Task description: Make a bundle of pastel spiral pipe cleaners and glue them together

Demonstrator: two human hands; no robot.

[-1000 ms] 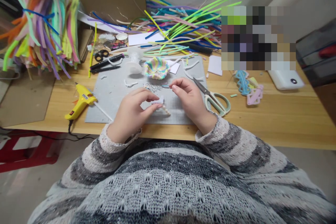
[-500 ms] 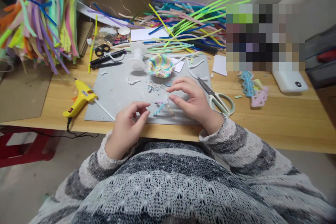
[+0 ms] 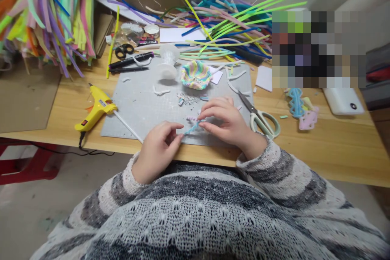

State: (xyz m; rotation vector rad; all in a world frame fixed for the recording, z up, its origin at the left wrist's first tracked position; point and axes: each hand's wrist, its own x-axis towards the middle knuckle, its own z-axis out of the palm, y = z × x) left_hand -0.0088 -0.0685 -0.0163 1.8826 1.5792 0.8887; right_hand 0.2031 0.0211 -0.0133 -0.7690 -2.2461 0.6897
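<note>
My right hand (image 3: 225,124) pinches one end of a light-blue twisted pipe cleaner (image 3: 191,129) between thumb and fingertip. My left hand (image 3: 161,146) is curled at its other end, with thumb tip against it; the exact grip there is partly hidden. A lilac twisted pipe cleaner (image 3: 191,118) lies just behind, partly covered by my right fingers. All this is over the front of a grey cutting mat (image 3: 137,105). Beyond my hands lie small wavy wire pieces (image 3: 190,98) and a ruffled pastel-striped bowl shape (image 3: 196,75).
Scissors (image 3: 258,115) lie open right of my right hand. A yellow glue gun (image 3: 96,109) rests left of the mat. Behind stand a clear spool (image 3: 167,63) and dark pens (image 3: 131,63). Many loose pipe cleaners (image 3: 231,24) cover the back; a blue zigzag piece (image 3: 295,103) sits right.
Both hands were apart, fingers open above the twisted pieces. Now they have closed in on the light-blue pipe cleaner, which is lifted between them. The whole view has shifted slightly.
</note>
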